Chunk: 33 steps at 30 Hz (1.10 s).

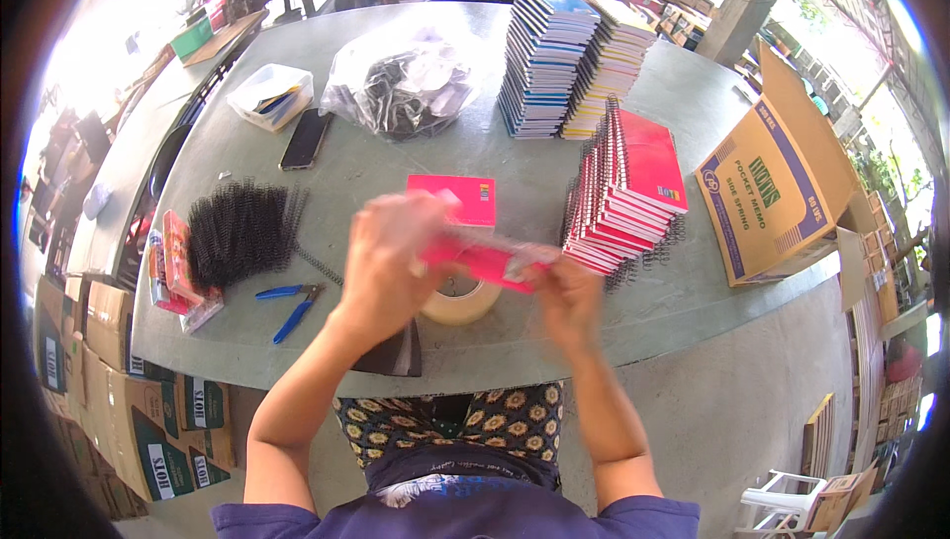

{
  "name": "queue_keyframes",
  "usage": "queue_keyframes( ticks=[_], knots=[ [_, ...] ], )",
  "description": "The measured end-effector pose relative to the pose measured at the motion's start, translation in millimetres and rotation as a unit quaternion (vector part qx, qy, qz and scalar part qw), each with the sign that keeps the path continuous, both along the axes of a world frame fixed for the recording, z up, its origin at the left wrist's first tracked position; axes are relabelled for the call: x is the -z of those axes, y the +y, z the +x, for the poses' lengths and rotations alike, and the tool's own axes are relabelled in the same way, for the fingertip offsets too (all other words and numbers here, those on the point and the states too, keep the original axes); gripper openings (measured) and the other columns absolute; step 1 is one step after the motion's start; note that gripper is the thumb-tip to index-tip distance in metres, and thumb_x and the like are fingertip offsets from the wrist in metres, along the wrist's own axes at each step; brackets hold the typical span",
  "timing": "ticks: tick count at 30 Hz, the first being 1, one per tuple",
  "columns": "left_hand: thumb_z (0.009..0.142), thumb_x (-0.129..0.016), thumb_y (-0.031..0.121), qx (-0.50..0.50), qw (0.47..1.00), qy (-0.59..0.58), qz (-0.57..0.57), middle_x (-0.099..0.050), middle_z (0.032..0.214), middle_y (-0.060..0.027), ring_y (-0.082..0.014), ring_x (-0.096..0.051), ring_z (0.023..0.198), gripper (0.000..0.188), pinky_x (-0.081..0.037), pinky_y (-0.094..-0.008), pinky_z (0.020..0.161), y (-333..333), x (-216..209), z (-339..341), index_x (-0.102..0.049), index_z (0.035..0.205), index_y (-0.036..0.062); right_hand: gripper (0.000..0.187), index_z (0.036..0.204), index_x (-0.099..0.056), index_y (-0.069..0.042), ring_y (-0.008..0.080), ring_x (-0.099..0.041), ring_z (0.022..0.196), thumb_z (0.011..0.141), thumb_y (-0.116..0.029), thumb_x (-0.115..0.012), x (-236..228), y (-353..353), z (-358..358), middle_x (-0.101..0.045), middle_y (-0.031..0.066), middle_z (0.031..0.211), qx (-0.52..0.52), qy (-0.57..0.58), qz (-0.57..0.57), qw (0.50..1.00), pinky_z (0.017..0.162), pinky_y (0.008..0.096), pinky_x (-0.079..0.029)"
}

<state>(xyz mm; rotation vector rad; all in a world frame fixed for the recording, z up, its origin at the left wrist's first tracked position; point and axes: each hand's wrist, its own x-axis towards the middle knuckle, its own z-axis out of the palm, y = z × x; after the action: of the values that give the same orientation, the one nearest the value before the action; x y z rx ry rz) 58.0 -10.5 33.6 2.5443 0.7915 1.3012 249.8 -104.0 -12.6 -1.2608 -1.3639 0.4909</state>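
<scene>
Held notebook (479, 259): hot pink. Flat notebook (465, 204), 12 o'clock of it: pinkish red. Near stack (648, 161), 2 o'clock: red, white page edges. Far stacks, 1 o'clock: blue-and-white one (542, 64), yellow-and-white one (602, 69). Coils (237, 232), 9 o'clock: black. Pliers (292, 319), 8 o'clock: blue handles. Carton (767, 202), 3 o'clock: brown, blue-green print. Trousers (520, 418), 6 o'clock: black, yellowish flower pattern. Shirt (475, 516): navy. Tabletop (228, 351): grey-green.

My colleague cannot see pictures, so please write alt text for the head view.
The person's left hand and right hand hold a blurred red item over a grey table. A stack of red spiral notebooks and an open cardboard box stand to the right; black coils and blue-handled pliers lie to the left.
</scene>
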Motion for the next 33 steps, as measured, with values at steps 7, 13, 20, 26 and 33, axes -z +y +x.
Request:
queue_keyframes(
  ticks=[7, 13, 20, 26, 33],
  knots=[
    [0.086, -0.06, 0.002, 0.23, 0.875, -0.273, -0.326, -0.064, 0.106, -0.0082, -0.0117, -0.059, 0.094, 0.031, -0.048, -0.027, 0.081, -5, -42, 23, -0.057, 0.117, -0.001, 0.025, 0.11, -0.063, -0.002, 0.0123, -0.059, 0.089, 0.09, -0.018, -0.062, -73, -9, 41, -0.066, 0.0073, 0.101, 0.124, -0.045, 0.11, 0.985, 0.077, 0.0253, -0.049],
    [0.084, -0.051, -0.007, 0.16, 0.96, -0.224, -0.054, -0.064, 0.107, -0.0105, -0.0165, -0.063, 0.088, 0.04, -0.049, -0.0268, 0.083, 8, -77, 95, -0.054, 0.122, 0.0045, 0.044, 0.124, -0.054, -0.003, 0.0346, -0.048, 0.121, 0.096, -0.036, -0.048, -58, -31, 117, -0.052, 0.019, 0.129, 0.365, -0.295, -0.031, 0.882, 0.099, 0.042, -0.04],
    [0.083, -0.052, 0.013, 0.145, 0.971, 0.099, 0.166, -0.054, 0.123, -0.0222, -0.0332, -0.051, 0.118, 0.039, -0.036, -0.0442, 0.104, -2, -29, 192, -0.055, 0.118, -0.0036, 0.046, 0.129, -0.051, -0.003, 0.0333, -0.046, 0.125, 0.097, -0.036, -0.045, -40, -26, 108, -0.051, 0.0196, 0.131, 0.312, -0.121, 0.088, 0.938, 0.103, 0.0401, -0.035],
    [0.093, -0.049, 0.026, 0.15, 0.988, -0.011, 0.034, -0.053, 0.124, -0.025, -0.0364, -0.046, 0.122, 0.042, -0.034, -0.0418, 0.105, 1, -25, 188, -0.054, 0.119, -0.0066, 0.041, 0.124, -0.056, -0.004, 0.0303, -0.051, 0.12, 0.096, -0.033, -0.049, -49, -27, 109, -0.055, 0.0168, 0.128, 0.313, -0.156, 0.063, 0.935, 0.1, 0.0395, -0.039],
    [0.097, -0.049, 0.032, 0.232, 0.923, -0.028, -0.306, -0.053, 0.131, -0.0128, -0.0249, -0.054, 0.114, 0.049, -0.04, -0.0328, 0.098, 44, -14, 165, -0.041, 0.138, 0.0066, 0.038, 0.121, -0.058, -0.004, 0.0279, -0.05, 0.121, 0.094, -0.029, -0.052, -47, -23, 107, -0.055, 0.0162, 0.128, 0.323, -0.162, 0.063, 0.93, 0.101, 0.0385, -0.039]
  ],
)
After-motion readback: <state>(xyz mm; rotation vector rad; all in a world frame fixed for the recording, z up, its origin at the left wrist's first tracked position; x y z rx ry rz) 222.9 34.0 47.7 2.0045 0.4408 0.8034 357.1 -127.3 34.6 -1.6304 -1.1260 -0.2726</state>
